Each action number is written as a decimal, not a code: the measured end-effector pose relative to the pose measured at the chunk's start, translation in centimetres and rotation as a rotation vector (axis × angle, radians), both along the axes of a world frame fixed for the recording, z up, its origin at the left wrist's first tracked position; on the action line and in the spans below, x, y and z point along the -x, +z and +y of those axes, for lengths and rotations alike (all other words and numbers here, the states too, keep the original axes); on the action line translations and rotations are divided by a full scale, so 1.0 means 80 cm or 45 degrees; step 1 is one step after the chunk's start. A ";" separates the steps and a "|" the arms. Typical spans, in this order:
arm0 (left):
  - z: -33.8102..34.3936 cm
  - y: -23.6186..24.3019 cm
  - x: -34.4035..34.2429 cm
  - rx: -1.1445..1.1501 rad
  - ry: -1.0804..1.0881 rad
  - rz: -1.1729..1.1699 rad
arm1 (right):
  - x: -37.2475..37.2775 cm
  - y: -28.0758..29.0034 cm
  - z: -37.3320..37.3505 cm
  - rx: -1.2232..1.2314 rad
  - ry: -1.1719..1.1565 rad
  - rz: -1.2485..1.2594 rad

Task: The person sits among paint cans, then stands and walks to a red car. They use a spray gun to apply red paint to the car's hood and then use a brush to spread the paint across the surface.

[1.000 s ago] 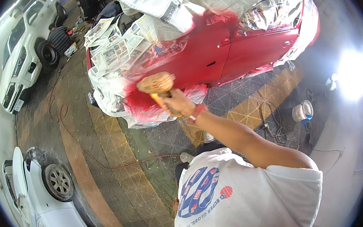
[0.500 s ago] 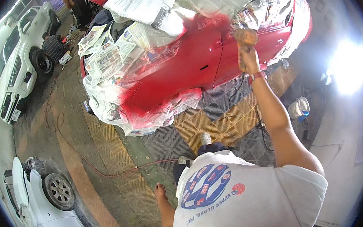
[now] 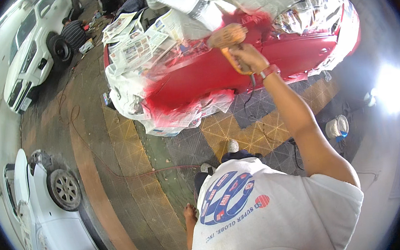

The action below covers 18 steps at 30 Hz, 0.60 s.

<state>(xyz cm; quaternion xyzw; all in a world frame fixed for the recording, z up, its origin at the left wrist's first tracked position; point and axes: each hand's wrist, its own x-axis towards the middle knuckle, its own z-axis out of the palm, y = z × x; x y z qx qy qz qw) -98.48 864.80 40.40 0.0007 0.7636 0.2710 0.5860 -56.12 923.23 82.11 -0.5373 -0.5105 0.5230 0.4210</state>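
In my right hand (image 3: pixel 251 59) is a worn orange heat gun (image 3: pixel 227 36), pistol-shaped and corded. My fingers wrap round its handle, and the arm is stretched out over the side of a red car (image 3: pixel 191 78). The gun's body lies level in front of the red panel; I cannot tell how far it is from the paint. Newspaper sheets (image 3: pixel 133 50) and clear film cover the parts round the fresh red area. My left hand (image 3: pixel 190 211) hangs low at my left side, with nothing seen in it and its fingers loose.
A white pickup (image 3: pixel 29 49) stands at the far left, with a person (image 3: pixel 74 34) crouching by its wheel. Nearer left is a white car (image 3: pixel 63 239). A red hose (image 3: pixel 133 176) crosses the floor. On the right are a white bucket (image 3: pixel 337 127) and a bright lamp (image 3: pixel 394 88).
My right hand has swung left along the car with the heat gun, which has turned from pointing away to lying sideways. The whole view has shifted slightly.
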 end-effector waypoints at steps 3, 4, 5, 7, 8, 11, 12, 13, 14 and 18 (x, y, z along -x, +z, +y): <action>-0.048 -0.022 -0.010 -0.110 -0.189 0.030 | 0.069 -0.051 -0.007 -0.112 0.062 -0.147; -0.062 -0.027 -0.011 -0.191 -0.260 0.059 | 0.098 -0.060 -0.013 -0.103 0.129 -0.189; -0.089 -0.047 -0.014 -0.431 -0.268 0.026 | 0.147 -0.056 -0.025 -0.108 0.225 -0.137; -0.107 -0.060 -0.007 -0.048 -0.567 0.368 | 0.217 -0.052 -0.047 0.016 0.337 0.006; -0.097 -0.066 -0.010 -0.008 -0.502 0.334 | 0.250 -0.052 -0.061 0.126 0.373 0.084; 0.056 0.016 -0.022 -0.180 -0.191 0.050 | 0.280 -0.105 -0.065 0.271 0.301 0.420; 0.118 0.078 -0.038 -0.322 -0.158 0.030 | 0.292 -0.114 -0.072 0.379 0.297 0.575; 0.176 0.155 -0.063 -0.521 -0.014 -0.053 | 0.300 -0.114 -0.084 0.460 0.322 0.620; 0.213 0.172 -0.074 -0.755 -0.175 0.136 | 0.314 -0.093 -0.099 0.542 0.371 0.668; 0.342 0.233 -0.137 -1.345 -0.846 0.356 | 0.271 -0.107 -0.101 0.756 0.396 0.840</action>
